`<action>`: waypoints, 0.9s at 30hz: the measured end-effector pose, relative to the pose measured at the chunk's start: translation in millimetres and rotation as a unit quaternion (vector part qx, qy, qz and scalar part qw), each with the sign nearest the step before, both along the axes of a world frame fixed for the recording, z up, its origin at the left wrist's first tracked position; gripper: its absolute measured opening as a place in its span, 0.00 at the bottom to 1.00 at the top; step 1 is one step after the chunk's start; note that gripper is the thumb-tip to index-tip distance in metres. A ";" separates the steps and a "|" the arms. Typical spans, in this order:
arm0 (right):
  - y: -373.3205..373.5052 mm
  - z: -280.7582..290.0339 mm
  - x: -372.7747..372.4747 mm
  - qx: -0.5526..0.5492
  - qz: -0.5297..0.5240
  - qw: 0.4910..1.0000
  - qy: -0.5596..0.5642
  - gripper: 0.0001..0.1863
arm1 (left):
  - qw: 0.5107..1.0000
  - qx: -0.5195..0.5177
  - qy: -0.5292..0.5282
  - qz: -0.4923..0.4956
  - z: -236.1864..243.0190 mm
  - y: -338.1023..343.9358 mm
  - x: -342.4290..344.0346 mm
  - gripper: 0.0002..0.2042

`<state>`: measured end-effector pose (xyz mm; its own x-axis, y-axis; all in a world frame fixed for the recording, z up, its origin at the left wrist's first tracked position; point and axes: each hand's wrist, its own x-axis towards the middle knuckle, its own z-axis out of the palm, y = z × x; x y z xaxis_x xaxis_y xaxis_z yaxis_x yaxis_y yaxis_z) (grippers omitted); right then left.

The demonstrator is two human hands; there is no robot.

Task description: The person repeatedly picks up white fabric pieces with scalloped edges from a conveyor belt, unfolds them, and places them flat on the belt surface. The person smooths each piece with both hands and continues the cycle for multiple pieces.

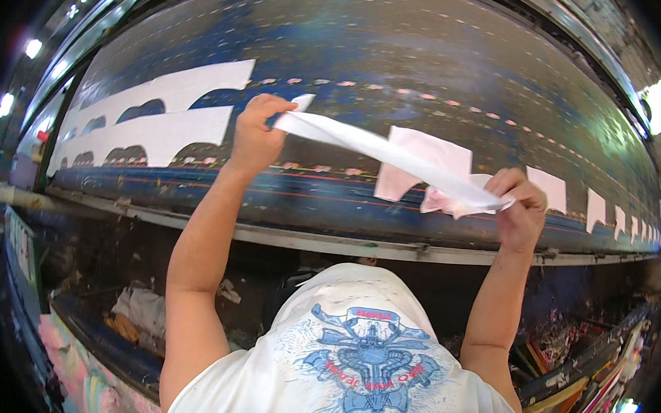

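A white fabric piece (368, 142) is stretched between my hands above the long table, seen nearly edge-on like a narrow band. My left hand (260, 135) pinches its upper left end, and a small corner pokes out beyond the fingers. Lower down, my right hand (522, 204) grips the other end, with the fingers closed. Beneath the raised cloth lies a pale pinkish fabric piece (435, 153), partly covered by it. Another pinkish bit (440, 200) shows by the cloth's lower edge; whether it hangs or lies there, I cannot tell.
White fabric pieces with curved cut-outs (208, 123) lie in rows at the table's left. Several smaller white pieces (547, 189) line the right. The dark, stained table (321, 48) carries rows of small marks. Its pale front rail (310, 243) runs before me. Pastel cloth (91, 380) sits lower left.
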<state>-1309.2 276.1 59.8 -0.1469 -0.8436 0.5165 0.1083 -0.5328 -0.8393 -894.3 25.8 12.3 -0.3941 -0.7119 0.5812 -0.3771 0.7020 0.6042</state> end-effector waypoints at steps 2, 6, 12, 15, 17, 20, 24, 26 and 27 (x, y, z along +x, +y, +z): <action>-5.3 -32.5 28.0 0.069 0.042 0.997 -0.006 0.05 | 0.991 0.129 0.016 0.032 3.4 5.9 49.1 0.09; -12.3 -70.2 77.5 0.204 0.126 0.969 -0.054 0.07 | 0.956 0.289 0.015 0.055 -18.1 19.6 175.0 0.09; -35.4 -105.4 110.5 0.247 0.060 0.955 -0.156 0.12 | 0.922 0.379 0.074 0.027 -31.5 16.2 235.1 0.08; -67.5 -118.5 122.3 0.259 0.006 0.931 -0.258 0.07 | 0.911 0.393 0.094 0.080 -55.7 -9.9 229.8 0.07; -96.2 -117.1 138.3 0.277 -0.061 0.912 -0.297 0.05 | 0.911 0.383 0.090 0.125 -68.1 -33.7 211.7 0.09; -125.7 -152.7 127.4 0.307 -0.169 0.914 -0.203 0.10 | 0.935 0.312 -0.020 0.167 -99.5 -85.0 193.4 0.10; -145.8 -166.2 118.7 0.298 -0.194 0.933 -0.062 0.16 | 0.963 0.175 -0.101 0.179 -121.5 -129.6 172.5 0.09; -149.3 -166.6 105.8 0.320 -0.209 0.922 0.059 0.18 | 0.962 0.144 -0.141 0.183 -118.3 -140.3 163.4 0.09; -151.9 -164.4 106.1 0.330 -0.213 0.912 0.119 0.19 | 0.964 0.127 -0.146 0.180 -121.7 -145.4 165.6 0.09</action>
